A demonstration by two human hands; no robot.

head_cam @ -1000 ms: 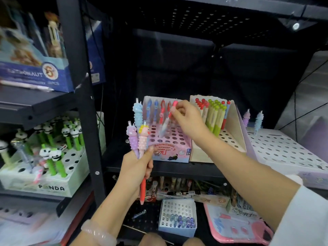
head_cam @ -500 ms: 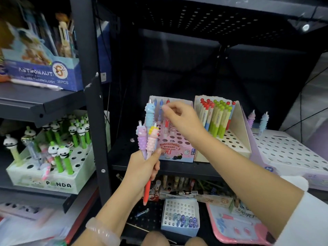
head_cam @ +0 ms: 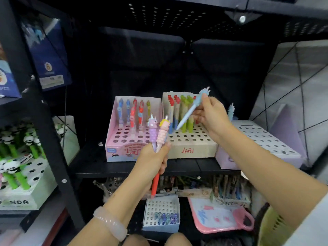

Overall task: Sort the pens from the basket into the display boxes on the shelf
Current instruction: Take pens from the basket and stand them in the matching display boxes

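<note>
Lilac display box (head_cam: 262, 139) at right of the shelf, holes mostly vacant, one blue unicorn pen standing at its back. Left hand (head_cam: 152, 162) clenched round a bunch of pens (head_cam: 159, 134) — purple and pink unicorn toppers up, red barrel below. Right hand (head_cam: 209, 114) pinches the blue unicorn pen (head_cam: 190, 110) mid-barrel, tip tilted down-left above the beige box (head_cam: 191, 144). Judged light, rigid plastic with a soft, top-heavy topper — best held by the barrel.

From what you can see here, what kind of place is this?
Probably a stationery shop: black metal shelving holds perforated display boxes of novelty pens, the pink box and the beige box bear handwritten red marks, likely prices.
</note>
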